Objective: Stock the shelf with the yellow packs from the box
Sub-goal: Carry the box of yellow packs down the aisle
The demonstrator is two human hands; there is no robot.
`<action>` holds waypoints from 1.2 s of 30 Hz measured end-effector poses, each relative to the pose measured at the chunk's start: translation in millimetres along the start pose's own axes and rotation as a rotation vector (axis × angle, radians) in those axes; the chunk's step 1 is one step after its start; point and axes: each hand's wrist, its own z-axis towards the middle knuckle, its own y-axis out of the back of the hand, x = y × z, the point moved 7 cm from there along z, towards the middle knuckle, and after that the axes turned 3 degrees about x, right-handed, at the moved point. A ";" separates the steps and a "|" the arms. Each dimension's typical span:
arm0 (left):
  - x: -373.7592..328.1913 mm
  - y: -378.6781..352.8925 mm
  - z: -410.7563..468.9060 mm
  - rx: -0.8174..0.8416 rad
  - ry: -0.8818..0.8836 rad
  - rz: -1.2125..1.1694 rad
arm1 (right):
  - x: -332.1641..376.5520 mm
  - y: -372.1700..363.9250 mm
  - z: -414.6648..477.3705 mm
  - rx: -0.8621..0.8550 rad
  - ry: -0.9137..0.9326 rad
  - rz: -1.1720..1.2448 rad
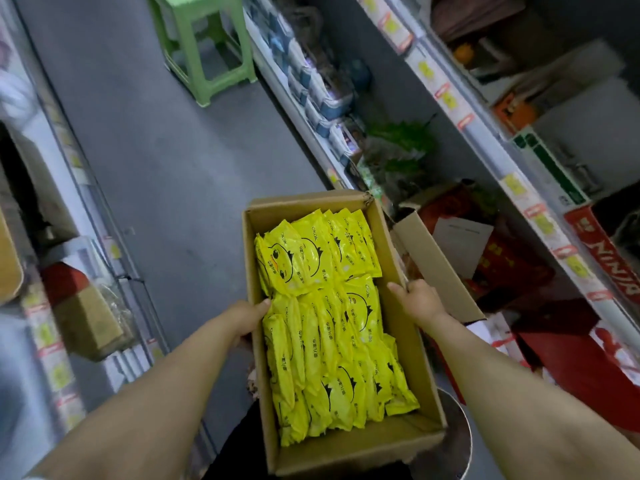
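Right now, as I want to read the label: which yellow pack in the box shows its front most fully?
The yellow pack at the far left of the box: it leans back, cartoon face showing, while the others stand on edge, overlapping.

An open cardboard box (356,445) is filled with yellow packs (329,327) printed with a cartoon face, lying in overlapping rows. The left hand (247,320) grips the box's left wall, thumb over the rim; the right hand (420,299) holds the right wall beside an open flap. A grey floor (156,150) runs between shelves (485,133) of goods, with a green stool (204,46) standing farther down the aisle.
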 end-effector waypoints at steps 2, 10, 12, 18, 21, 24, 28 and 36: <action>-33.7 40.0 -12.8 -0.016 -0.005 -0.059 | 58.1 5.5 15.9 0.013 0.041 0.006; -153.7 201.4 -4.1 -0.153 0.000 -0.092 | 286.4 43.6 106.6 0.065 0.244 -0.032; -183.1 233.5 3.9 -0.183 -0.011 -0.127 | 340.7 57.8 132.1 0.071 0.302 -0.044; -275.3 320.8 37.8 -0.207 0.032 -0.224 | 499.3 109.7 212.1 0.092 0.411 -0.152; -326.5 363.8 58.2 -0.217 0.014 -0.283 | 578.5 142.7 250.6 0.069 0.456 -0.199; -382.1 407.9 82.6 -0.172 -0.012 -0.355 | 656.2 174.8 289.3 0.025 0.498 -0.242; -460.1 482.9 128.5 -0.122 -0.039 -0.325 | 745.2 207.2 340.0 -0.034 0.503 -0.280; -631.3 613.6 190.9 -0.111 -0.070 -0.225 | 896.5 264.4 440.1 -0.086 0.450 -0.208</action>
